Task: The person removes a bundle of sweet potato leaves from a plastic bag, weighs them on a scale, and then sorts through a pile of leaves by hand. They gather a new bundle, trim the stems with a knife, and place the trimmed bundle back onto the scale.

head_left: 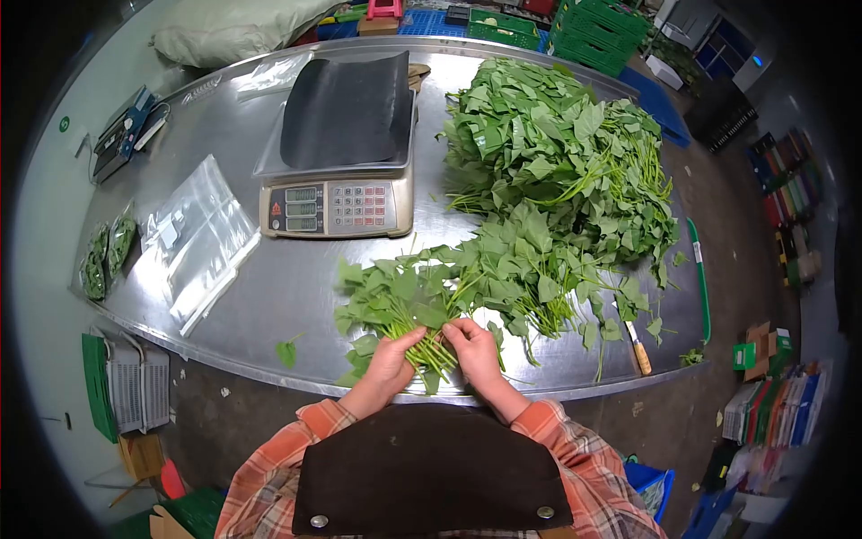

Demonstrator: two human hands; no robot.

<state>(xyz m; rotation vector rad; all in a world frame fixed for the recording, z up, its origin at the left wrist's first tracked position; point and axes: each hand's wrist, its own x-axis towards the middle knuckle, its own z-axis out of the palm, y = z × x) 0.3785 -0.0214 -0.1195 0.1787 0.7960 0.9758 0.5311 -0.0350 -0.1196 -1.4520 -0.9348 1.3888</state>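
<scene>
Near the table's front edge, my left hand (392, 359) is closed round the stems of a bunch of leafy greens (400, 292). Close on its right, my right hand (473, 349) has thumb and fingers pinched at the stems; what exactly it grips is too small to tell. The bunch's leaves point away from me and its cut stems toward me. Loose greens (530, 260) lie just beyond my right hand, joining a large leafy heap (557, 144). A knife with a wooden handle (639, 352) rests to the right.
A digital scale (338, 207) with a black curved sheet (346, 112) on top stands behind the bunch. Clear plastic bags (197, 242) lie left on the metal table (296, 269). Packed greens (108, 251) sit at the far left. Green crates (597, 36) stand behind.
</scene>
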